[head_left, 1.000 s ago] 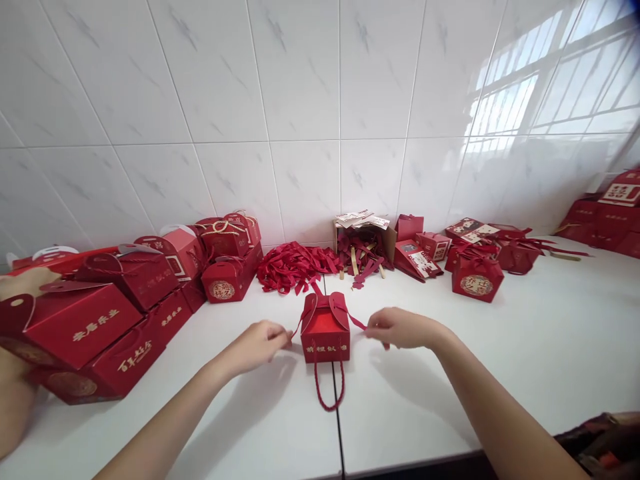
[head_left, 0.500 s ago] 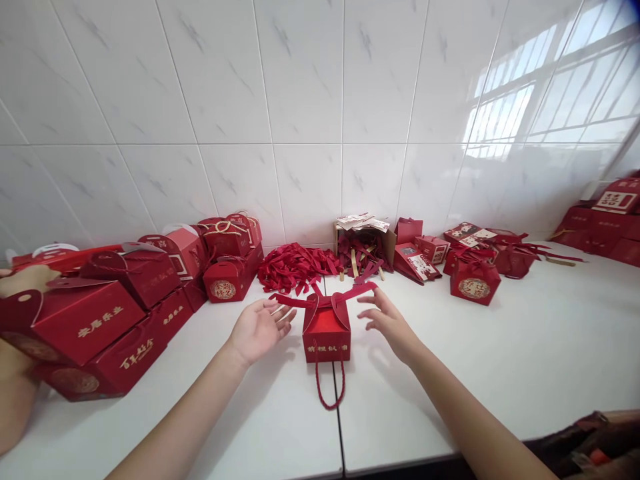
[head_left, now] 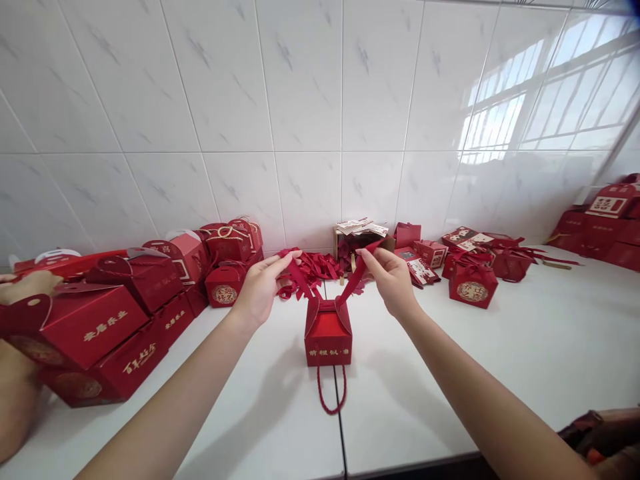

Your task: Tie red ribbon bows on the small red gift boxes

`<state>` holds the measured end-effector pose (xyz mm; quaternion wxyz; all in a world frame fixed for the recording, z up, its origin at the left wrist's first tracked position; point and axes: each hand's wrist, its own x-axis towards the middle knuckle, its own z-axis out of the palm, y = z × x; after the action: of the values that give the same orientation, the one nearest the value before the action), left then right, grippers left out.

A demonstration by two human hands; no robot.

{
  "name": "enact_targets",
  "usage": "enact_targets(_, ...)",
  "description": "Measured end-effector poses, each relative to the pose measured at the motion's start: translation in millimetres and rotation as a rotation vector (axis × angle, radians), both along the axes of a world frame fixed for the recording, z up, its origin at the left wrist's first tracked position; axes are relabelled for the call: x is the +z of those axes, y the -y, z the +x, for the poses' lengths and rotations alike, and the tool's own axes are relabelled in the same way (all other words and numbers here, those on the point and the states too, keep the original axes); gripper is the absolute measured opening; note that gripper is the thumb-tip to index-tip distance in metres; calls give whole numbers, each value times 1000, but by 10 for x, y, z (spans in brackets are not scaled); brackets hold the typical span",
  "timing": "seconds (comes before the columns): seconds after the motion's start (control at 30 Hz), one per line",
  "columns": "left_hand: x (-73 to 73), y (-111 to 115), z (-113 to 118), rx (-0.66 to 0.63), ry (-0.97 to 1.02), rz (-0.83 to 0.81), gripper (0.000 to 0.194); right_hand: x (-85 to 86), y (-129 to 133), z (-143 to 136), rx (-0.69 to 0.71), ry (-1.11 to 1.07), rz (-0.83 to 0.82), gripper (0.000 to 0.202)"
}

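A small red gift box [head_left: 329,340] with gold characters stands upright in front of me, its rope handle [head_left: 332,400] hanging down onto the table. A red ribbon [head_left: 353,279] passes through the top of the box, and both of its ends are raised. My left hand [head_left: 263,287] pinches one end, up and to the left of the box. On the other side, my right hand [head_left: 391,277] pinches the opposite end between thumb and fingers. Neither hand touches the box itself.
A heap of red ribbons [head_left: 320,267] lies behind the box, beside an open carton [head_left: 345,250] topped with cards. Stacked red boxes [head_left: 100,327] line the left, where another person's hand [head_left: 33,283] reaches in. More small boxes [head_left: 473,283] sit at right.
Both my hands have closed on the ribbon ends and lifted them, so the ribbon now rises in a V from the box top. The box stays in place.
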<state>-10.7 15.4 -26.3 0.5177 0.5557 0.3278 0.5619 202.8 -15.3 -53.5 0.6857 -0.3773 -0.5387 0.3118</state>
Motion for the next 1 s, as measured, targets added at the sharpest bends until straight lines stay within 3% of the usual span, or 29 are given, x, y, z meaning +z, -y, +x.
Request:
enact_targets(0.17, 242, -54, 51, -11, -83, 82, 35, 280, -37, -48, -24, 130, 99, 26)
enact_targets(0.37, 479, -28, 89, -73, 73, 29, 27, 378, -107, -18, 31, 89, 122, 29)
enact_targets(0.5, 451, -25, 120, -58, 180, -17, 20, 385, -123, 28, 77, -40, 135, 26)
enact_targets(0.77, 280, -50, 99, -55, 196, -49, 19, 370, -68, 169, 27, -56, 139, 24)
enact_targets(1.0, 370, -10, 82, -32, 185, 47, 19, 425, -70, 170, 1, -34, 154, 24)
